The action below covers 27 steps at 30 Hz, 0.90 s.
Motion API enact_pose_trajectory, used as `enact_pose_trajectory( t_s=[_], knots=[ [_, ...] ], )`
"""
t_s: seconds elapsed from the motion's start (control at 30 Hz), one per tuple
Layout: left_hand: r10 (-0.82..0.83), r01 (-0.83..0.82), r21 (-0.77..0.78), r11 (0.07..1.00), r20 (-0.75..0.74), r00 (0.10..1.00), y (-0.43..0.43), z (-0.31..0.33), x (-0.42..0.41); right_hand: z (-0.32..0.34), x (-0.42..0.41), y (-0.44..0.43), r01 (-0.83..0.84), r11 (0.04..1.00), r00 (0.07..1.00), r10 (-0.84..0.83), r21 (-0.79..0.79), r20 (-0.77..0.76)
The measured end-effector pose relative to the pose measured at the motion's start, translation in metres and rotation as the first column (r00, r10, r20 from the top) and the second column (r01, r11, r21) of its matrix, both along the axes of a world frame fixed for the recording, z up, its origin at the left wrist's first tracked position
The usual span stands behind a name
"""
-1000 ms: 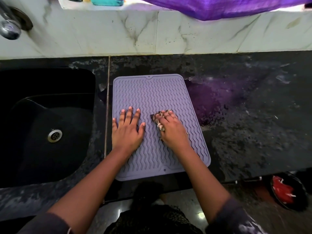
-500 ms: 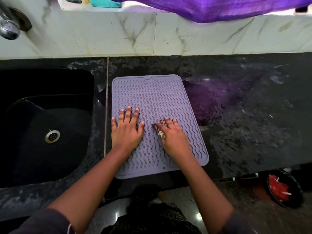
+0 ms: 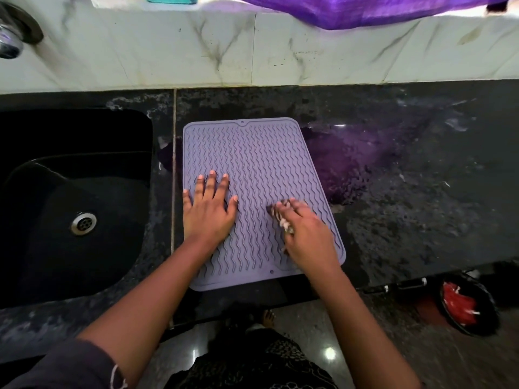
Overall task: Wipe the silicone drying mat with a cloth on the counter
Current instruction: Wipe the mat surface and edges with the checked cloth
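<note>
A lilac silicone drying mat [image 3: 252,153] with wavy ridges lies flat on the dark stone counter [image 3: 407,192], just right of the sink. My left hand [image 3: 209,214] rests palm down on the mat's near left part, fingers spread. My right hand [image 3: 306,237] presses a small bunched cloth [image 3: 283,220] onto the mat's near right part. Only the cloth's edge shows beside my fingers; the remainder is hidden under the hand.
A black sink [image 3: 70,209] with a steel drain [image 3: 83,223] lies to the left, a tap [image 3: 11,43] above it. Marble backsplash [image 3: 252,51] runs behind, with purple fabric [image 3: 379,9] hanging over it. A dark bowl with red contents [image 3: 466,307] sits on the floor at the right.
My right hand has dragged the cloth toward me and rightward, from the mat's middle to near its right edge. The left hand has stayed put.
</note>
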<state>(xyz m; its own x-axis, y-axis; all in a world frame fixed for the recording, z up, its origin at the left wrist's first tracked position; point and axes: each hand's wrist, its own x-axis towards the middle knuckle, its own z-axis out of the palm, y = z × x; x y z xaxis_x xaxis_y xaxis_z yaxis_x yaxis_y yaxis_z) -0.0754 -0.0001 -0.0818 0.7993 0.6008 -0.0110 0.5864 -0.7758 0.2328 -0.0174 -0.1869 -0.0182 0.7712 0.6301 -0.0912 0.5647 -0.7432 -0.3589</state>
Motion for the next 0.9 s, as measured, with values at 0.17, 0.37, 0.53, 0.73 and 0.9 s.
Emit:
enact_pose_trajectory(
  t_s=[0.17,0.37,0.53,0.73,0.9],
  knots=[
    [-0.001,0.001,0.000,1.000,0.004,1.000,0.000,0.000,0.000,-0.021,0.001,-0.005,-0.123,0.985,0.992,0.127,-0.122,0.027],
    [-0.010,0.010,-0.016,1.000,-0.005,1.000,-0.001,0.002,0.000,0.014,-0.031,-0.043,-0.295,0.927,0.955,0.275,-0.233,-0.115],
    [-0.068,0.069,-0.089,0.994,0.021,0.997,0.004,0.005,-0.007,0.022,-0.001,-0.005,-0.037,0.999,0.998,0.037,-0.009,-0.048],
    [-0.102,0.102,0.005,0.995,-0.009,0.995,-0.001,-0.003,-0.035,-0.027,-0.031,-0.018,-0.194,0.964,0.979,0.202,-0.183,0.031],
    [-0.082,0.081,0.016,0.997,0.004,0.997,-0.003,-0.005,-0.034,-0.009,-0.060,-0.065,-0.225,0.961,0.974,0.215,-0.163,-0.078]
  ],
)
